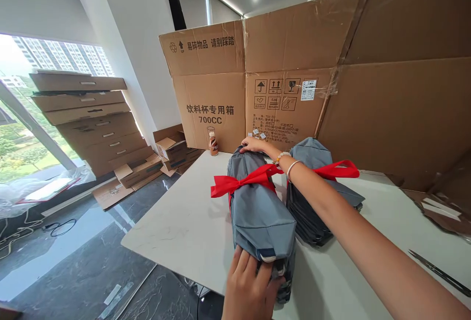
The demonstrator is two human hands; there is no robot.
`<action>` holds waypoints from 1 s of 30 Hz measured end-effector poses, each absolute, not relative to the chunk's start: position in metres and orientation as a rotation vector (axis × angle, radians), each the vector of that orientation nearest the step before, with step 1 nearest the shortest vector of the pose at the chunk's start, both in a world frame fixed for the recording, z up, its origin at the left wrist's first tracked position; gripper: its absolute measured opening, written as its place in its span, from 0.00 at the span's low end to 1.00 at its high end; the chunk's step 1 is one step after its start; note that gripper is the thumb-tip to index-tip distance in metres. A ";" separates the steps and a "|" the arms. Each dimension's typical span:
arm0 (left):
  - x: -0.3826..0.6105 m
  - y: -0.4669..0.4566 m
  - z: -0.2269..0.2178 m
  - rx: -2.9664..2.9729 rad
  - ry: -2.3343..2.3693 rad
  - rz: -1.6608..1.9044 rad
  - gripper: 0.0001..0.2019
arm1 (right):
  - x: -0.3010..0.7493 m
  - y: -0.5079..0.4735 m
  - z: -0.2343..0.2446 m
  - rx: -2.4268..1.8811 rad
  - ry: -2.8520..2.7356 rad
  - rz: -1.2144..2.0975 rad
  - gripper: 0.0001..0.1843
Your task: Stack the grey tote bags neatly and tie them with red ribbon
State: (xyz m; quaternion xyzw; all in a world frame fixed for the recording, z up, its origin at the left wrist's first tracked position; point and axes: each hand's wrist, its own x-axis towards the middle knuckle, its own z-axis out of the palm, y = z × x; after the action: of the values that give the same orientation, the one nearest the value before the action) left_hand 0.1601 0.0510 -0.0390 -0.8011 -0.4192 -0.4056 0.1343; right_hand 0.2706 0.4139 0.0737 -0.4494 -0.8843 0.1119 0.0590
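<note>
A grey fabric bundle (257, 207) tied round its middle with a red ribbon (239, 182) lies lengthwise on the white table (184, 222). My left hand (250, 285) presses flat against the bundle's near end, fingers spread. My right hand (253, 144) reaches across and rests, fingers flat, on the bundle's far end; bracelets show on that wrist. A second grey bundle (316, 197), also bound with red ribbon, lies just right of the first, partly behind my right forearm.
Large cardboard boxes (287, 74) stand along the table's far edge. A small brown bottle (213, 144) stands by them. Scissors (437, 271) lie at the right. Flattened cartons (91, 119) lean against the window at left, with cables on the dark floor.
</note>
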 end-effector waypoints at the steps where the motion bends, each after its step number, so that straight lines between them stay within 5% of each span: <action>1: 0.159 0.051 -0.038 -2.319 -1.214 -1.172 0.10 | 0.270 0.411 0.073 -1.360 -2.646 0.351 0.13; 7: 0.130 0.041 -0.025 -2.327 -1.044 -1.559 0.12 | 0.278 0.372 0.091 -1.285 -2.438 0.268 0.18; 12: 0.116 0.060 0.039 -2.259 -1.094 -2.049 0.13 | 0.305 0.305 0.094 -0.950 -2.562 0.191 0.14; 16: 0.138 0.110 0.079 -3.046 -1.543 -1.071 0.18 | 0.314 0.274 0.067 -0.978 -2.859 0.177 0.23; 20: 0.155 0.135 0.066 -3.343 -1.647 -0.147 0.42 | 0.305 0.266 0.049 -1.089 -2.918 0.123 0.11; 23: 0.157 0.134 0.051 -3.258 -1.852 -0.032 0.48 | 0.300 0.253 0.047 -1.037 -2.977 0.214 0.09; 30: 0.158 0.127 0.043 -3.213 -1.732 -0.217 0.43 | 0.308 0.225 0.069 -0.760 -3.142 0.560 0.11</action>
State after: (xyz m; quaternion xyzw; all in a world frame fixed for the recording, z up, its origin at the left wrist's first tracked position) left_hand 0.1582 0.1268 0.0427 -0.8497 -0.4581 -0.0575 -0.2545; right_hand 0.3083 0.2245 0.0695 -0.2311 -0.9554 0.1704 -0.0693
